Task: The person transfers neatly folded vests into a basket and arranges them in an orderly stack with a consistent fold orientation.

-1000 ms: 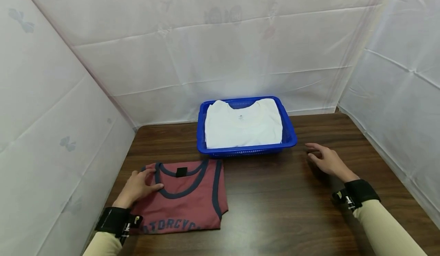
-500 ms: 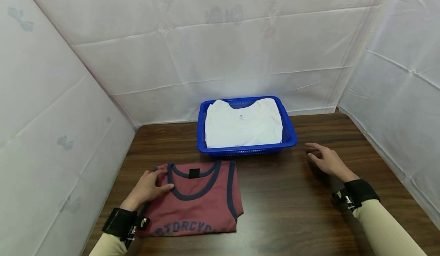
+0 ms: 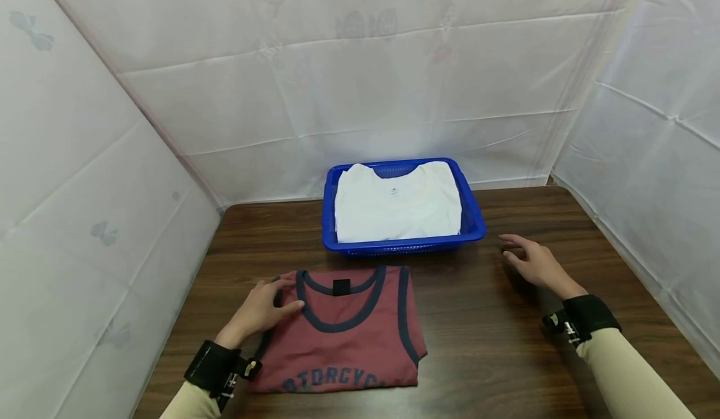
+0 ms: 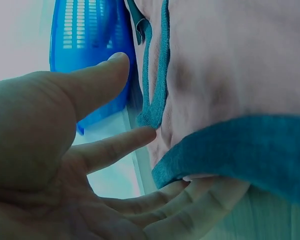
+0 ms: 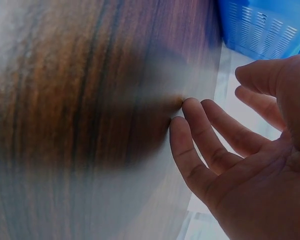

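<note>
A folded dusty-red tank top [image 3: 349, 344] with dark blue trim and dark lettering lies flat on the table, its neckline toward the basket. My left hand [image 3: 261, 309] is at its left side, fingers and thumb spread. In the left wrist view, the lower fingers [image 4: 210, 200] of that hand reach in at the trimmed armhole edge, their tips partly hidden by the cloth; the thumb stands apart from it. My right hand [image 3: 534, 262] holds nothing and rests at the right, with loosely bent fingertips [image 5: 177, 125] at the table surface.
A blue plastic basket [image 3: 405, 245] stands at the back middle of the wooden table [image 3: 478, 369], holding a folded white shirt [image 3: 399, 206]. White sheeting [image 3: 360, 94] walls in the table at the back, left and right.
The tank top has slid to the right and slightly toward me, together with my left hand. My right hand and the basket have stayed in place.
</note>
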A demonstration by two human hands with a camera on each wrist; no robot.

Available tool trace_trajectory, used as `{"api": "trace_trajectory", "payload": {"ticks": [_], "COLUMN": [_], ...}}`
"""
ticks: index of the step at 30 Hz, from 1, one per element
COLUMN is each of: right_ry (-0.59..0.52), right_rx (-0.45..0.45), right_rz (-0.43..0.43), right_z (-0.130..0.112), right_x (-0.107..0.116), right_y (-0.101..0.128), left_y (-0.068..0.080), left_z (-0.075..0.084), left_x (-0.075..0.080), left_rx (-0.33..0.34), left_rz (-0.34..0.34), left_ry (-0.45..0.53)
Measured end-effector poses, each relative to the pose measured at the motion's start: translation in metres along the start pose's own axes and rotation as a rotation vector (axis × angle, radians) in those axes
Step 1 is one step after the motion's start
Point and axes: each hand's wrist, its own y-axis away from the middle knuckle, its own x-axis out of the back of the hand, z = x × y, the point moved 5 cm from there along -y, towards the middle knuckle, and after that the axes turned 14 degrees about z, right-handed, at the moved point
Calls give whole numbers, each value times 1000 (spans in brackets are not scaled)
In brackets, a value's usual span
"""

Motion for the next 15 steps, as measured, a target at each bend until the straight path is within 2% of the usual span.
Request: {"api": "trace_trajectory", "payload": {"ticks": [7,15], "right_ry": [-6,2], "right_rx": [0,-8], "right_rz": [9,10], "right_z": [-2,-1], "right_x": [1,1], "right_y": [2,4], "left_y": [-3,-8], "left_z": [7,26], "left_x": [-13,-30], "left_rx": [-15,31], "left_rz": [19,10], "left_ry": [22,46]}}
